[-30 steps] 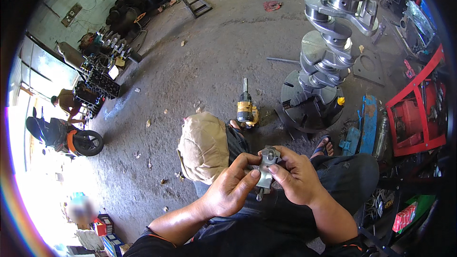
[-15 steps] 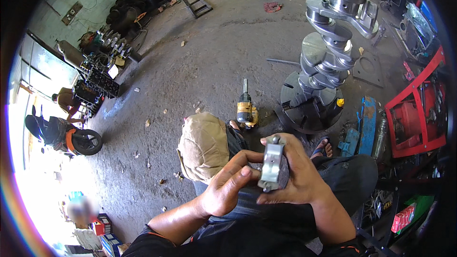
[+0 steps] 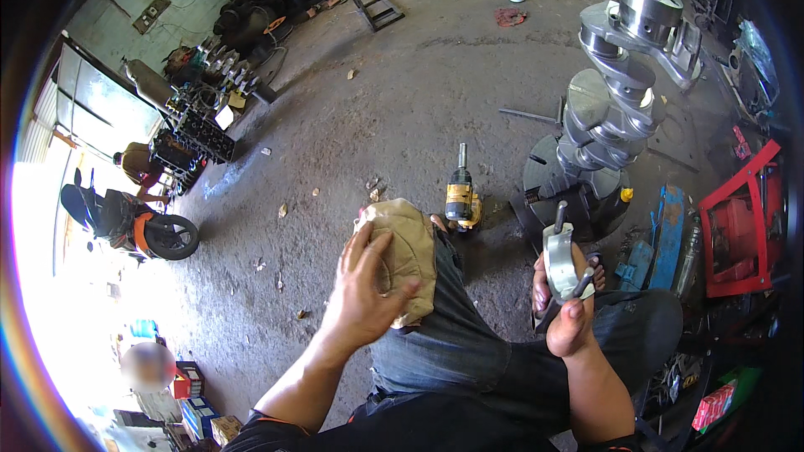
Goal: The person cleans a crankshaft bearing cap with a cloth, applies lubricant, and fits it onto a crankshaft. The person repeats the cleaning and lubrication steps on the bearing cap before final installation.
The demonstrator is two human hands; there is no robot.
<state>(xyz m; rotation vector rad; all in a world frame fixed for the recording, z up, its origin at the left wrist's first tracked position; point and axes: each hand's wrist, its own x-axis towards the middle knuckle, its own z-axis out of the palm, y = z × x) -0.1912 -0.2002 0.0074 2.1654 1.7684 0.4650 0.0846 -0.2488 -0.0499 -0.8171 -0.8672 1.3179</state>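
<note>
Right hand (image 3: 568, 311) closed around grey half-round metal bearing cap with two bolts (image 3: 565, 264), held upright beside right knee. Left hand (image 3: 364, 293) spread flat on tan folded rag (image 3: 406, 247) on left knee. Keep cap level; grip rag fully before wiping bore.

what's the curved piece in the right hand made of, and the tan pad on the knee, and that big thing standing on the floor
Curved cap in the right hand: looks like bare machined metal, silvery grey with a dull shine, dark bolts through it.
Tan pad under the left hand: seems to be worn cloth or canvas, matte, creased and stained.
Crankshaft standing on the floor: appears to be steel or cast iron, with bright polished journals and duller grey webs.
</note>
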